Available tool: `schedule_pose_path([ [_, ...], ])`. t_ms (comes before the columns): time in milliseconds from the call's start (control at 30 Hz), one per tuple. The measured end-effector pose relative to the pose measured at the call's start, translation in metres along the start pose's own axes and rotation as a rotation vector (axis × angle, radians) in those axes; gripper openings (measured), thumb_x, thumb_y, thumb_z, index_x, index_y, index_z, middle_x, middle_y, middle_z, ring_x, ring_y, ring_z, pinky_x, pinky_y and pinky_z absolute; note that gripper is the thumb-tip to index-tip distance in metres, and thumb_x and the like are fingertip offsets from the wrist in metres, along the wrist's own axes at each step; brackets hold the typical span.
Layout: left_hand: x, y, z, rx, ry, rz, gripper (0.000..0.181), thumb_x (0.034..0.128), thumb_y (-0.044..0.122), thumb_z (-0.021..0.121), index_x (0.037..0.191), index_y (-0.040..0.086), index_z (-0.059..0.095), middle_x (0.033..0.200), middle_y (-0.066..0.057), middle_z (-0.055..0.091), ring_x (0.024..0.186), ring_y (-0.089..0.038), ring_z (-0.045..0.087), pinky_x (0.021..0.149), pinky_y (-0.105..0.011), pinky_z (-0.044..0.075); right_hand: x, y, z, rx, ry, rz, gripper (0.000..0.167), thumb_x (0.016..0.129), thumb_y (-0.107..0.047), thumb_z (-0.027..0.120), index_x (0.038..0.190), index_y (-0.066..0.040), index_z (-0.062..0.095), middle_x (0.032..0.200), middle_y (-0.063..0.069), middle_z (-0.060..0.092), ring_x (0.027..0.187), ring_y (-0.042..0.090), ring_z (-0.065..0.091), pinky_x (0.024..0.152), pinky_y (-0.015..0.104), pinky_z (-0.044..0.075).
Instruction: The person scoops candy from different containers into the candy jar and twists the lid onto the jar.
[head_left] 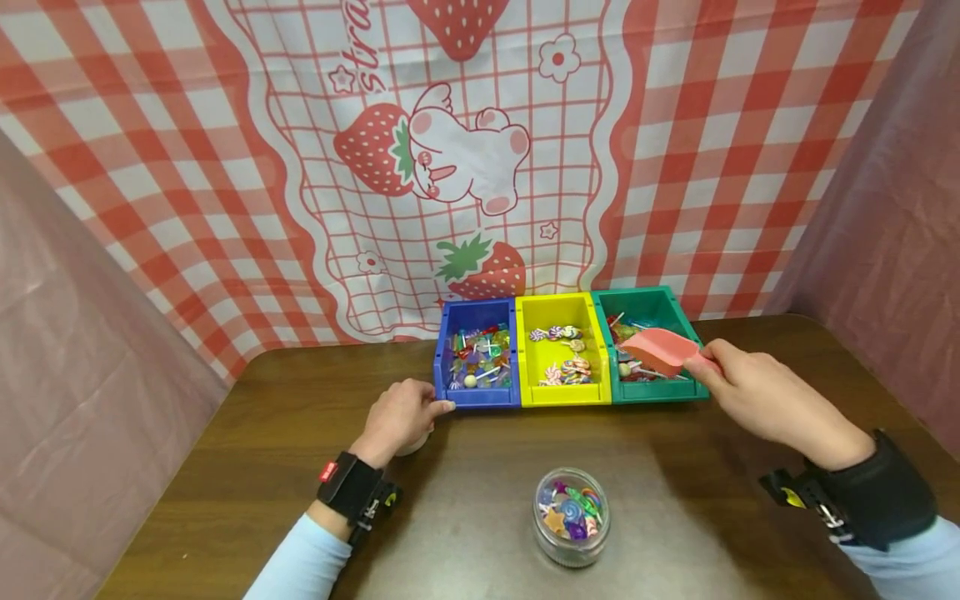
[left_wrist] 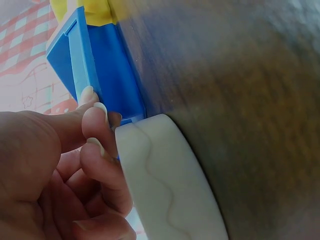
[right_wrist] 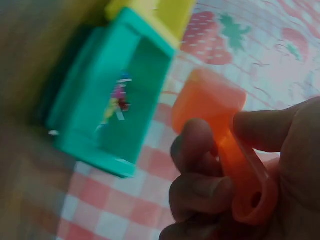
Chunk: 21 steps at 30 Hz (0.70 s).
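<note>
My right hand (head_left: 772,404) grips the handle of a small pink scoop (head_left: 660,350), holding it above the front of the green bin (head_left: 670,302). In the right wrist view the scoop (right_wrist: 210,100) looks orange, with my thumb and curled fingers round its handle. Wrapped candies and lollipops lie in the green bin. At the left end of the row, my left hand (head_left: 399,417) pinches the front corner of the blue bin (head_left: 477,398), thumb on its rim (left_wrist: 82,55). Close under that hand is a white round object (left_wrist: 165,185) with a wavy line on its side.
Between the two bins stands a yellow bin (head_left: 551,310) with lollipops in it. A clear jar (head_left: 570,554) filled with colourful candies stands nearer on the brown table (head_left: 300,433). A red-checked strawberry cloth (head_left: 465,208) hangs right behind the bins.
</note>
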<state>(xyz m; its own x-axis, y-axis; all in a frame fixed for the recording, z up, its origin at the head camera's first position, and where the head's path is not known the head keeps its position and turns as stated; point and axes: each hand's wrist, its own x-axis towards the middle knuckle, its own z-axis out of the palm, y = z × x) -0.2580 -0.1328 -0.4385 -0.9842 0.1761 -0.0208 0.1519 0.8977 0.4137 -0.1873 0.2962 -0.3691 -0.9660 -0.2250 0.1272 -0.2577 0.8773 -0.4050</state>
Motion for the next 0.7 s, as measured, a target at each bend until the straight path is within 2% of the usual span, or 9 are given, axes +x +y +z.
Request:
schedule_pose_path([
  [133,0.0,-0.001,0.001,0.002,0.003,0.0,0.03,0.093,0.043,0.068,0.077,0.017,0.069,0.059,0.006,0.059,0.058,-0.013,0.055,0.055,-0.031,0.04,0.0,0.009,0.014,-0.005,-0.02,0.064,0.041,0.108,-0.038,0.042,0.099,0.001,0.049,0.068,0.003,0.041,0.055,0.018,0.04,0.049,0.032,0.032],
  [400,0.001,0.001,0.0,0.001,-0.008,-0.018,0.029,0.0932,0.042,0.068,0.08,0.016,0.07,0.059,0.005,0.059,0.058,-0.013,0.055,0.055,-0.031,0.04,0.007,0.012,0.036,0.033,0.016,0.142,0.05,0.105,-0.039,0.047,0.113,0.01,0.046,0.07,0.007,0.045,0.059,0.021,0.045,0.05,0.033,0.038],
  [700,0.0,0.0,0.0,0.011,-0.003,-0.013,0.029,0.0932,0.042,0.069,0.079,0.017,0.07,0.059,0.006,0.059,0.058,-0.013,0.055,0.055,-0.031,0.039,0.011,0.013,0.05,0.06,-0.026,0.193,0.052,0.103,-0.046,0.047,0.11,0.005,0.048,0.062,0.002,0.055,0.051,0.018,0.049,0.047,0.034,0.039],
])
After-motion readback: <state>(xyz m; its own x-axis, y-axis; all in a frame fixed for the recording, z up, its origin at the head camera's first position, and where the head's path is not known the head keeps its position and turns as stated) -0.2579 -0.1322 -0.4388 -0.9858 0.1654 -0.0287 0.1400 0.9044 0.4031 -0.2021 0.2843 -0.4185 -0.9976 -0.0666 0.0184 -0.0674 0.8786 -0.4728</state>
